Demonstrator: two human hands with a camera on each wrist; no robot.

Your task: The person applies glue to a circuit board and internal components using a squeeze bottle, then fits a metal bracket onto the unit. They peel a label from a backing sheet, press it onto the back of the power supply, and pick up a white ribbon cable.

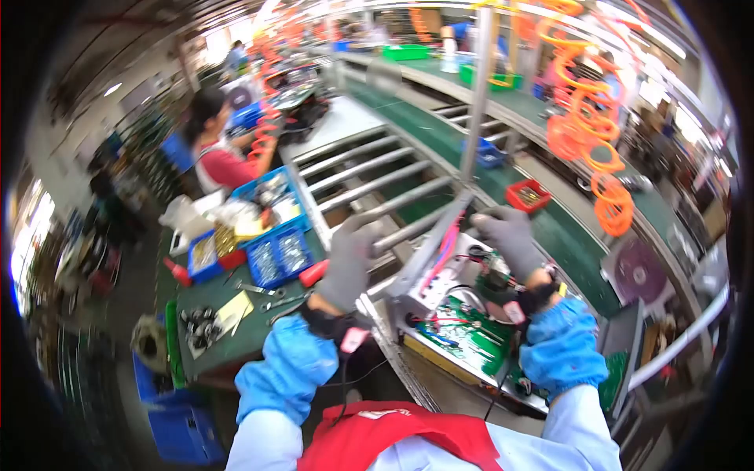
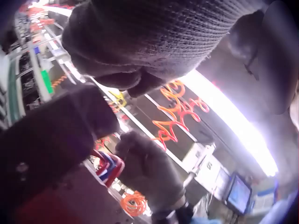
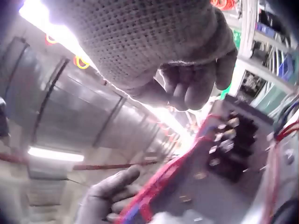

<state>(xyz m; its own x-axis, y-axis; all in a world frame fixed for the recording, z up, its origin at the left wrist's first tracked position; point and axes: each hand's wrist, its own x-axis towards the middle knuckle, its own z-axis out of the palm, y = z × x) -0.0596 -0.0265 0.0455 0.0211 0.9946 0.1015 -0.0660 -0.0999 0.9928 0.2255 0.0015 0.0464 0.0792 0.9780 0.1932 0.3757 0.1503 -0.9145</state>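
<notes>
Both hands wear grey knitted gloves. A grey metal panel (image 1: 428,263) stands tilted up along an opened device, with red and blue wires (image 1: 448,247) along its inner side. Left of this panel my left hand (image 1: 349,263) is raised, its fingers relaxed and holding nothing; the right wrist view shows that hand (image 3: 110,196) beyond the wires. My right hand (image 1: 510,239) hovers by the panel's far end, fingers loosely bent with nothing seen between them. Below it lie a green circuit board (image 1: 471,337) and coiled dark parts. Black components (image 3: 233,144) sit on the panel's inner face.
A roller conveyor (image 1: 377,180) runs ahead. Blue bins of small parts (image 1: 279,259), wrenches (image 1: 275,298) and a red-handled tool (image 1: 314,273) occupy the left bench. Beyond the device are a red bin (image 1: 528,196) and hanging orange air hoses (image 1: 589,125). Another person (image 1: 228,153) works at far left.
</notes>
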